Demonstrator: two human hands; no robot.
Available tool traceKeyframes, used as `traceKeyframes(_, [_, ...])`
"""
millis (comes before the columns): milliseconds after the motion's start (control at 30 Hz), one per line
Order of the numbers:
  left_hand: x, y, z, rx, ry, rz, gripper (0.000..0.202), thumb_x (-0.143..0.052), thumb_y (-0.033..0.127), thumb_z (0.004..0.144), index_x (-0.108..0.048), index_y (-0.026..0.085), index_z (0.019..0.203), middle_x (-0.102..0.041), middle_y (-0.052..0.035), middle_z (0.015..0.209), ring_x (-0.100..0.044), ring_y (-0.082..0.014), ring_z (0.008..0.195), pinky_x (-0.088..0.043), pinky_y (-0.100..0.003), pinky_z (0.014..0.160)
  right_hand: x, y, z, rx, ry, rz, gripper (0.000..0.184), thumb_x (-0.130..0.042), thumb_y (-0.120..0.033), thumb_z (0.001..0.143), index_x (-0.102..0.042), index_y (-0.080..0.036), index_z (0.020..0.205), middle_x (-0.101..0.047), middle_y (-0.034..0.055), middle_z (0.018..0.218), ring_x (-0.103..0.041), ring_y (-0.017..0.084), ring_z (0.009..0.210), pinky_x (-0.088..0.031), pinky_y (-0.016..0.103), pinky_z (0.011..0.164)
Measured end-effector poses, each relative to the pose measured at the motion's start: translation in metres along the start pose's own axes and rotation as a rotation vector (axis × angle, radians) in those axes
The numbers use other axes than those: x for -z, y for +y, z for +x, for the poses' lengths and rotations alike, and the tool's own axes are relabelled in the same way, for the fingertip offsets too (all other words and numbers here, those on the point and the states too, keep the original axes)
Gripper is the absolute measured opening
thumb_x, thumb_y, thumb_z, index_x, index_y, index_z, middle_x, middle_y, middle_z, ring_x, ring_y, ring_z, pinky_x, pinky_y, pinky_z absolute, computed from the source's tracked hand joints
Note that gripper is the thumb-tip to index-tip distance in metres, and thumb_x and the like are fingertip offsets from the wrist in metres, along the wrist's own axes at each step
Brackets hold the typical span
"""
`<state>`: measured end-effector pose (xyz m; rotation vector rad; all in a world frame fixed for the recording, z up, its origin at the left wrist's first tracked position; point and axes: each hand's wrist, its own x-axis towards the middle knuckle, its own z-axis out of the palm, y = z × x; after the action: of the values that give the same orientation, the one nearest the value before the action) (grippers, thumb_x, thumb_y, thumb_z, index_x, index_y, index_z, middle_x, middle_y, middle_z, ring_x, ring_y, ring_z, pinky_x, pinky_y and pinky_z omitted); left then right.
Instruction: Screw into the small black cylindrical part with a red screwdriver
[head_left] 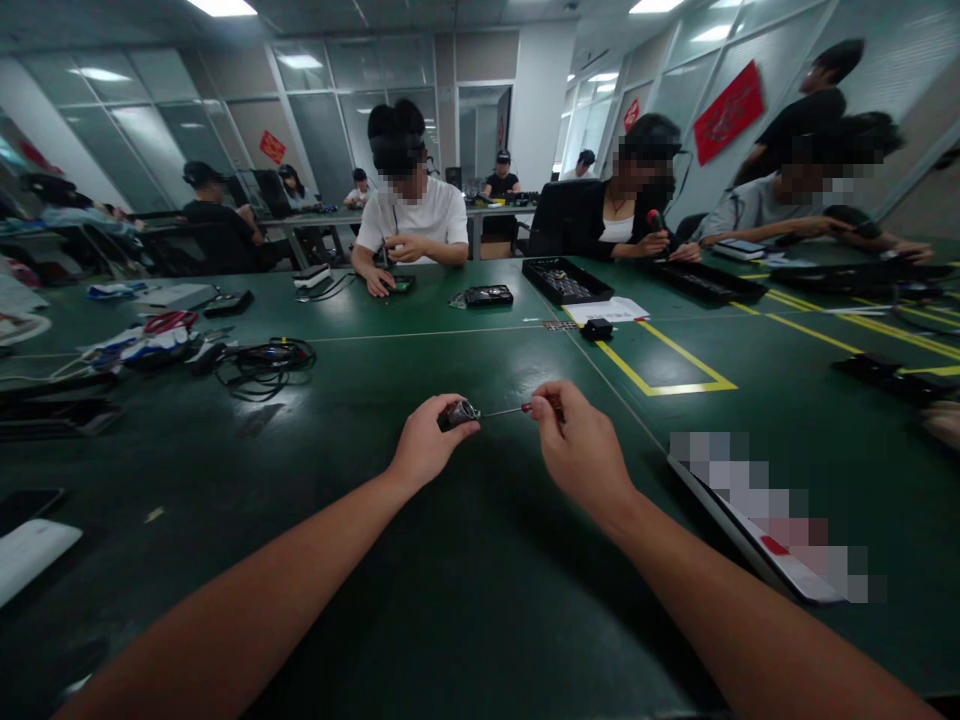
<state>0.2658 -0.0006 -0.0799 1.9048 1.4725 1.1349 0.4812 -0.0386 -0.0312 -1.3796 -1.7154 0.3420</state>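
My left hand (pixel 431 440) is closed round a small dark metal cylinder (pixel 463 411), with its round end turned toward the right. Between thumb and fingers of my right hand (pixel 574 435) is the red handle of a thin screwdriver (pixel 506 411). The screwdriver's shaft points left, and its tip is at the cylinder's right end; whether the tip touches it is too small to tell. Both hands are above the green table (pixel 420 590). Part of the cylinder is hidden by my left fingers.
Tangled black cables (pixel 270 368) lie at the left. A black tray of small parts (pixel 566 280) and a black block (pixel 597 329) are farther back. A flat white-edged object (pixel 750 530), partly blurred, lies right of my right arm. Several people sit around the tables.
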Motion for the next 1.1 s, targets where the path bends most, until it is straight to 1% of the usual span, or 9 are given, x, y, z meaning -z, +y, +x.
traceKeyframes(200, [0.000,0.003,0.000,0.019,-0.007,-0.015,0.033,-0.079,0.028,0.082,-0.071,0.021,0.113,-0.072,-0.0075,0.113,-0.065,-0.0248,0.105,-0.050,-0.040,0.095,0.000,0.000,-0.001,0.002,0.004,0.010,0.017,-0.047,-0.033,0.100,-0.060,-0.022,0.098,-0.074,0.0078,0.086,-0.070,0.025,0.077,-0.044,0.034,0.063])
traceKeyframes(333, [0.002,0.005,-0.001,0.059,0.006,-0.087,0.046,-0.071,0.035,0.089,-0.063,0.022,0.132,-0.070,-0.0084,0.120,-0.065,-0.0247,0.110,-0.048,-0.040,0.099,0.001,-0.002,0.000,-0.011,0.005,0.025,0.017,-0.047,-0.033,0.100,-0.060,-0.022,0.101,-0.074,0.0084,0.087,-0.071,0.026,0.078,-0.047,0.036,0.066])
traceKeyframes(400, [0.003,0.005,-0.001,0.077,0.010,-0.144,0.046,-0.062,0.039,0.094,-0.059,0.023,0.137,-0.069,-0.0085,0.120,-0.065,-0.0237,0.109,-0.048,-0.039,0.098,0.002,-0.002,0.000,-0.020,0.029,0.057,0.018,-0.049,-0.034,0.099,-0.060,-0.021,0.105,-0.075,0.0093,0.090,-0.072,0.027,0.081,-0.049,0.038,0.070])
traceKeyframes(533, [0.005,0.007,0.000,0.120,0.018,-0.271,0.034,-0.047,0.036,0.099,-0.059,0.020,0.126,-0.068,-0.0083,0.108,-0.065,-0.0206,0.093,-0.050,-0.033,0.080,0.000,-0.003,-0.001,-0.040,0.068,0.166,0.024,-0.056,-0.037,0.097,-0.058,-0.021,0.114,-0.076,0.0098,0.095,-0.073,0.027,0.088,-0.052,0.041,0.077])
traceKeyframes(633, [0.007,0.013,0.000,0.121,0.010,-0.290,0.026,-0.043,0.031,0.097,-0.060,0.019,0.114,-0.066,-0.0061,0.098,-0.062,-0.0182,0.082,-0.047,-0.029,0.068,-0.002,-0.003,-0.003,-0.063,0.071,0.304,0.025,-0.059,-0.041,0.096,-0.059,-0.023,0.114,-0.075,0.0075,0.094,-0.072,0.026,0.087,-0.053,0.041,0.078])
traceKeyframes(733, [0.012,0.021,0.003,0.101,-0.041,-0.153,0.022,-0.053,0.039,0.095,-0.062,0.020,0.102,-0.064,-0.0028,0.085,-0.058,-0.0180,0.075,-0.045,-0.030,0.067,-0.003,-0.004,-0.003,-0.083,0.107,0.455,0.022,-0.060,-0.042,0.096,-0.061,-0.023,0.108,-0.074,0.0055,0.093,-0.071,0.023,0.087,-0.054,0.040,0.078])
traceKeyframes(867, [0.016,0.027,0.010,0.065,-0.124,0.086,0.030,-0.063,0.049,0.091,-0.066,0.020,0.093,-0.067,-0.0040,0.087,-0.060,-0.0207,0.078,-0.046,-0.033,0.071,0.002,-0.009,-0.001,-0.061,0.282,0.545,0.017,-0.061,-0.040,0.096,-0.064,-0.023,0.100,-0.071,0.0024,0.087,-0.068,0.019,0.080,-0.054,0.037,0.075])
traceKeyframes(967, [0.012,0.026,0.016,-0.004,-0.195,0.159,0.027,-0.064,0.047,0.092,-0.069,0.020,0.095,-0.070,-0.0061,0.093,-0.064,-0.0232,0.085,-0.048,-0.035,0.076,0.006,-0.013,0.001,-0.037,0.372,0.546,0.015,-0.062,-0.038,0.096,-0.063,-0.023,0.098,-0.069,0.0012,0.084,-0.066,0.018,0.076,-0.053,0.035,0.072])
traceKeyframes(1100, [0.000,0.023,0.026,-0.126,-0.282,0.304,0.018,-0.067,0.036,0.090,-0.071,0.021,0.100,-0.072,-0.0092,0.101,-0.067,-0.0272,0.093,-0.050,-0.037,0.081,0.007,-0.013,0.000,-0.034,0.324,0.537,0.015,-0.061,-0.038,0.096,-0.063,-0.024,0.099,-0.069,0.0014,0.084,-0.066,0.018,0.077,-0.053,0.035,0.072])
